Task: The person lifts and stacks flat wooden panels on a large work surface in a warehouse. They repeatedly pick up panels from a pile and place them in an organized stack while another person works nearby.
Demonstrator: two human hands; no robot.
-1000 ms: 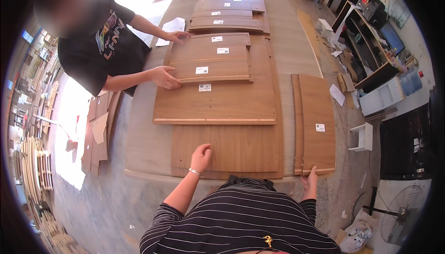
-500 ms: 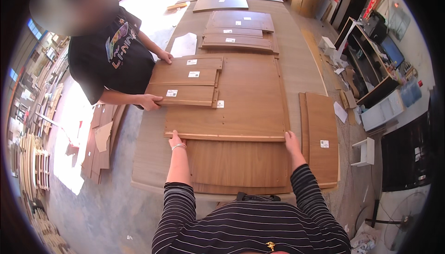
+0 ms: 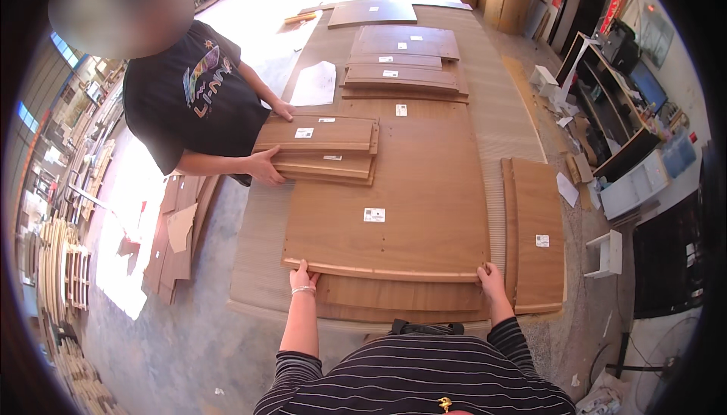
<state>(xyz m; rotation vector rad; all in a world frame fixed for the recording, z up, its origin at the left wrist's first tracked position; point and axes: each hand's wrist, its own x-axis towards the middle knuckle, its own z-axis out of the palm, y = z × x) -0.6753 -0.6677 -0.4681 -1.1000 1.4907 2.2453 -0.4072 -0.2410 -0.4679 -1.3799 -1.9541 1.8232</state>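
Note:
A wide brown wooden panel with a white label lies in front of me on other boards. My left hand grips its near edge close to the left corner, the thumb on top. My right hand holds the same edge at the right corner. Beneath it, part of a lower wooden panel shows. Across the left side of the wide panel rest several narrow boards, stacked. Both hands of a co-worker in a black T-shirt touch that stack.
Cardboard covers the worktable. Farther back lies another stack of labelled boards, and a dark panel beyond. Upright-grained boards lie at right. A white paper sheet is near the co-worker. More boards lean at left.
The wide panel has slid toward me with both my hands on its edge, covering more of the lower panel. The co-worker's hands have shifted the narrow boards into a tighter stack.

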